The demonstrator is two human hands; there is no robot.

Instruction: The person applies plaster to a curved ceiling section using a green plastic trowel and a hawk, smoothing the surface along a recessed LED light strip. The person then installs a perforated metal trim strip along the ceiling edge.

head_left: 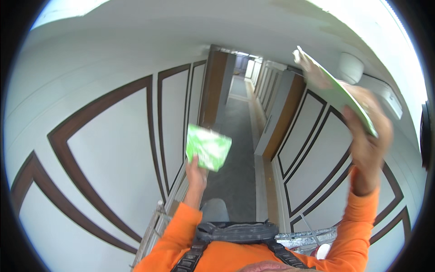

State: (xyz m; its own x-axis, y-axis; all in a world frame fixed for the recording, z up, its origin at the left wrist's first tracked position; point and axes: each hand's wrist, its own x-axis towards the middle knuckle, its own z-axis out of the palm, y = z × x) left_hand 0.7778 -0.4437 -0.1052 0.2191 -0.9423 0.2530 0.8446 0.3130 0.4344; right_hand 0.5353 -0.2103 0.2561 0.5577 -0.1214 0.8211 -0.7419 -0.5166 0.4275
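Note:
My left hand (pixel 196 176), at mid-height in front of me, grips a green plastic putty spreader (pixel 194 147) by its lower left corner. White paste is smeared over much of its face. Up at the right, close to the white ceiling (pixel 253 34), my raised right hand (pixel 369 129) is wrapped round a second green putty spreader (pixel 342 93), seen nearly edge-on. A lump of white paste sits at its far tip. Motion blurs the right hand somewhat, and I cannot tell whether this spreader touches the ceiling.
White walls with brown-framed panels (pixel 108 154) flank the grey corridor floor (pixel 233 177). A round white fixture (pixel 351 67) and a white box (pixel 384 95) are near the right hand. Paint-spattered scaffold parts (pixel 312 236) and a white container (pixel 322 251) are low down.

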